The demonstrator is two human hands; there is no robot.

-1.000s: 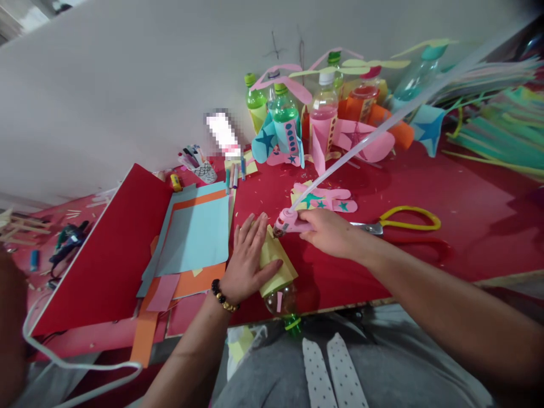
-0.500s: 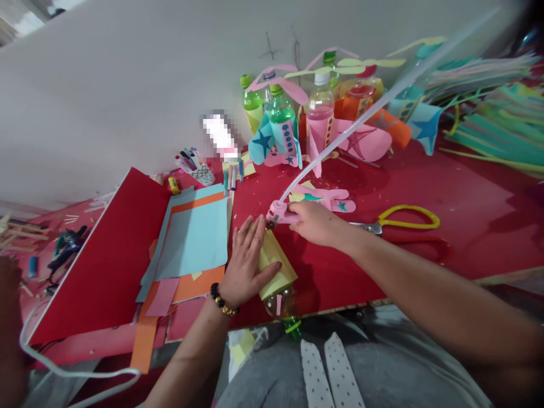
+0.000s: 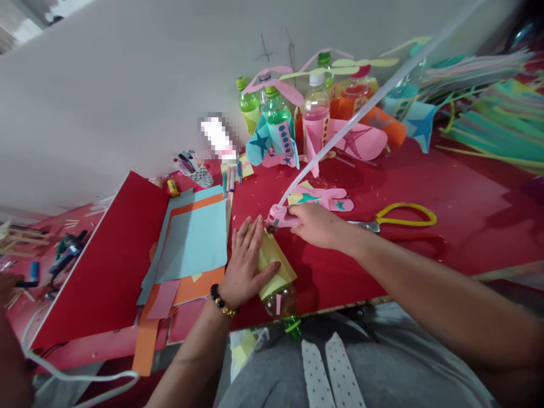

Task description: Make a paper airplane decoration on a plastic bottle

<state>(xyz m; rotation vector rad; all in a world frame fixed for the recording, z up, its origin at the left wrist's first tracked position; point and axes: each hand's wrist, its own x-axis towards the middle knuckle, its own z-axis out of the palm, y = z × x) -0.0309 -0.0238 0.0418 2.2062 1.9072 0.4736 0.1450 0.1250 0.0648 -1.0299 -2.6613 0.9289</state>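
Note:
My left hand (image 3: 244, 260) lies with fingers stretched out along the side of a clear plastic bottle (image 3: 289, 300). Yellow paper (image 3: 275, 276) wraps the bottle, and my left thumb rests on it. The bottle lies on its side, its green cap (image 3: 292, 326) toward me over the table edge. In my right hand (image 3: 314, 224) is a pink glue gun (image 3: 278, 217), gripped with the fingers closed round it. A long translucent glue stick (image 3: 335, 139) rises from its back. Its nozzle is near the bottle's far end; I cannot tell if it touches.
Scissors (image 3: 406, 215) lie right of my right hand. Pink paper cutouts (image 3: 329, 198) lie ahead, with several decorated bottles (image 3: 317, 110) at the wall. Coloured sheets (image 3: 195, 232) and a red board (image 3: 106, 260) are at left. Another person's hand (image 3: 8, 286) shows at the far left.
The glue gun's nozzle tilts slightly downward, and the view has shifted a little. My left hand stays on the bottle. At far left, the other person's hand now reaches to a blue thing.

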